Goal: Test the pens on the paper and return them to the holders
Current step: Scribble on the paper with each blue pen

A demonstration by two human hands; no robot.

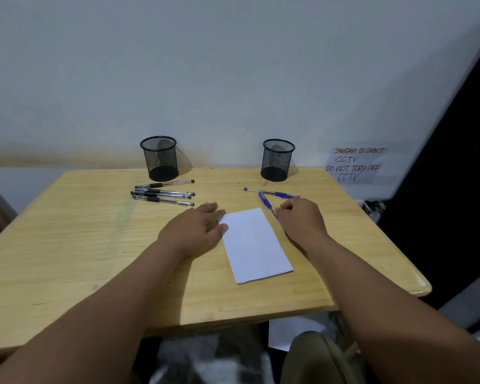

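Observation:
A white paper [255, 245] lies on the wooden table [94, 245]. My left hand [194, 228] rests flat on the paper's upper left corner, thumb on the sheet. My right hand [302, 217] is just right of the paper, its fingers curled over the near end of a blue pen [266, 202] that still lies on the table. A second blue pen [272, 193] lies behind it. Several black pens [164, 193] lie side by side at the left. Two black mesh holders stand empty at the back, the left holder [159, 157] and the right holder [277, 159].
The table stands against a white wall; a handwritten note [354, 164] is taped low on it at the right. The table's right edge [416, 286] drops to a dark gap. My knee [316, 356] and a sheet on the floor [294, 331] show below the front edge.

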